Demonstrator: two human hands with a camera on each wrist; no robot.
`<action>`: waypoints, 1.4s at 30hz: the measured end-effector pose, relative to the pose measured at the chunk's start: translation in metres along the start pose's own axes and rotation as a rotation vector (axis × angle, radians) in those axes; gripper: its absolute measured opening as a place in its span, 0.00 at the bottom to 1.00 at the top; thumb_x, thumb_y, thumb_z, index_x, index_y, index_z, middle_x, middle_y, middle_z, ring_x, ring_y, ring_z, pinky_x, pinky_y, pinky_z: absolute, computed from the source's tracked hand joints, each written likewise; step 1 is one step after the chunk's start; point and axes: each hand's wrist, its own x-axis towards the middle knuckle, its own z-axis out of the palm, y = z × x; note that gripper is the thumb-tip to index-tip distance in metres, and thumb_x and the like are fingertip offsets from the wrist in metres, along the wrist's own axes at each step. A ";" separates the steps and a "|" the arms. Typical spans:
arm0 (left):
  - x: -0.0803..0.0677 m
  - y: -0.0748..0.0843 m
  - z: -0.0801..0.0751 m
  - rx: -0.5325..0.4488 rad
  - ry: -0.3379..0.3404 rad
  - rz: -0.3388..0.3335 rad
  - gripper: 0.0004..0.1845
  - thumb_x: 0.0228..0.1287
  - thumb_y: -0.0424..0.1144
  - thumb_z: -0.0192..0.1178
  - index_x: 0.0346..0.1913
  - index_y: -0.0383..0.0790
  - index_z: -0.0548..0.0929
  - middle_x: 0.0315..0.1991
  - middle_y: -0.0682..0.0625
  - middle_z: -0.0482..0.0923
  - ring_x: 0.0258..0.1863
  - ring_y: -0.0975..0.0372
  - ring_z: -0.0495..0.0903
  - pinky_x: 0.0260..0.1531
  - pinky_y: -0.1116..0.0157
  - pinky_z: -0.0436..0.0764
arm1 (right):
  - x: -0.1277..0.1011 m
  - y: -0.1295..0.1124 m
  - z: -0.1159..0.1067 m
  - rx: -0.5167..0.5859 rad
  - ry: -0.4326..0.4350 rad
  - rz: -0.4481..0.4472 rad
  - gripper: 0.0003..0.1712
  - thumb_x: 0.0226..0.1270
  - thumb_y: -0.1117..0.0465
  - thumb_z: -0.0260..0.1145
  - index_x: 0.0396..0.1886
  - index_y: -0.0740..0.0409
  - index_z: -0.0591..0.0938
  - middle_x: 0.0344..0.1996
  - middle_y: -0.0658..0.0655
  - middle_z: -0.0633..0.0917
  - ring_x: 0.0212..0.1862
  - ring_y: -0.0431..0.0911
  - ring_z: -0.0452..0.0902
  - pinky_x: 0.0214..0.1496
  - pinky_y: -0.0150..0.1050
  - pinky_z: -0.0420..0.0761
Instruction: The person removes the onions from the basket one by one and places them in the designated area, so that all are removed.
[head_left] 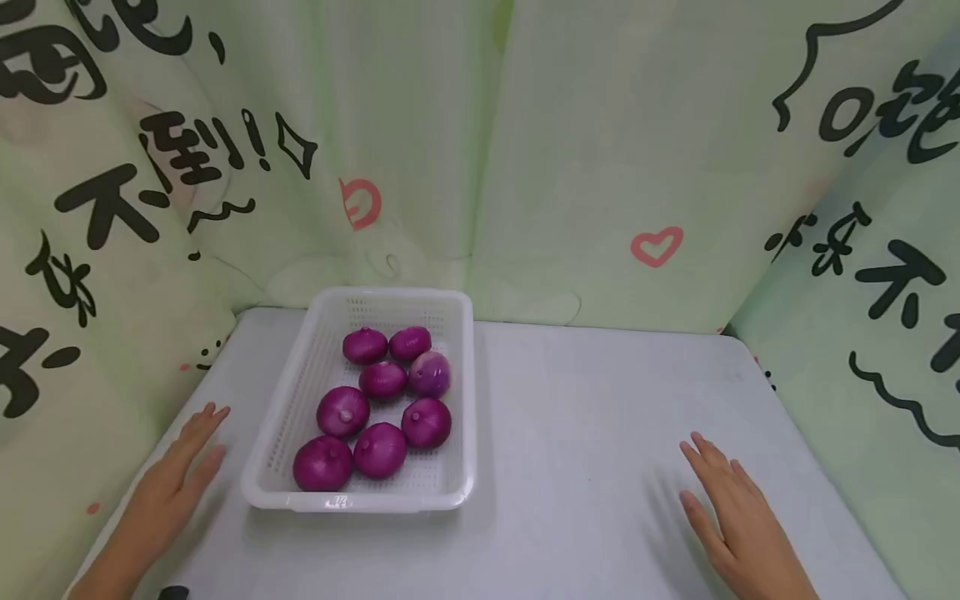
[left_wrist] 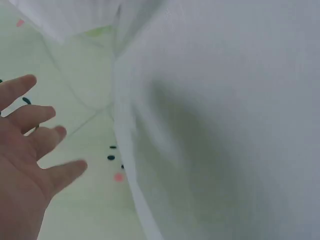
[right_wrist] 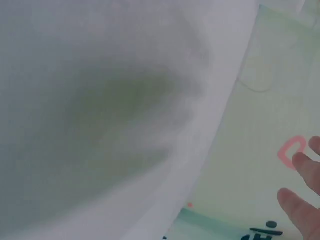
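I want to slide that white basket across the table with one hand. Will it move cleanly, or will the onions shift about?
The basket looks like thin perforated plastic, so it probably slides easily and may flex a little. The eight purple onions are round and lie loose with bare floor beside them, so they would likely roll on a quick shove.

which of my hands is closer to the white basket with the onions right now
Left. Your left hand lies flat on the table just beside the white basket, on its left; your right hand rests far off to its right.
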 end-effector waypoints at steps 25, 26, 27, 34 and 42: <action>0.008 0.024 0.010 -0.844 -0.207 -0.174 0.26 0.84 0.32 0.42 0.80 0.41 0.66 0.60 0.63 0.81 0.54 0.71 0.84 0.46 0.65 0.88 | 0.046 -0.074 0.035 0.407 0.163 -0.080 0.33 0.66 0.76 0.67 0.71 0.59 0.77 0.65 0.56 0.84 0.71 0.34 0.74 0.73 0.21 0.67; 0.008 0.022 0.009 -0.858 -0.216 -0.170 0.26 0.84 0.31 0.41 0.80 0.43 0.66 0.60 0.62 0.81 0.54 0.71 0.84 0.45 0.64 0.88 | 0.049 -0.077 0.036 0.428 0.166 -0.093 0.33 0.66 0.77 0.67 0.71 0.59 0.77 0.65 0.57 0.84 0.71 0.35 0.75 0.73 0.22 0.68; 0.009 0.021 0.009 -0.868 -0.223 -0.167 0.26 0.84 0.31 0.41 0.80 0.44 0.66 0.60 0.62 0.81 0.53 0.70 0.85 0.44 0.63 0.88 | 0.051 -0.081 0.038 0.448 0.168 -0.103 0.33 0.65 0.77 0.67 0.71 0.60 0.77 0.65 0.57 0.84 0.70 0.37 0.76 0.73 0.23 0.68; 0.011 0.020 0.010 -0.950 -0.256 -0.143 0.27 0.84 0.29 0.41 0.79 0.48 0.68 0.59 0.61 0.81 0.53 0.68 0.86 0.40 0.60 0.90 | 0.066 -0.097 0.046 0.528 0.170 -0.168 0.35 0.62 0.78 0.68 0.70 0.62 0.77 0.65 0.59 0.84 0.70 0.41 0.77 0.73 0.25 0.70; 0.010 0.019 0.018 -1.086 -0.256 -0.116 0.29 0.83 0.26 0.41 0.78 0.51 0.70 0.58 0.59 0.82 0.50 0.68 0.86 0.37 0.64 0.89 | 0.080 -0.115 0.051 0.562 0.098 -0.198 0.35 0.66 0.74 0.68 0.73 0.58 0.75 0.67 0.56 0.82 0.71 0.41 0.76 0.74 0.25 0.69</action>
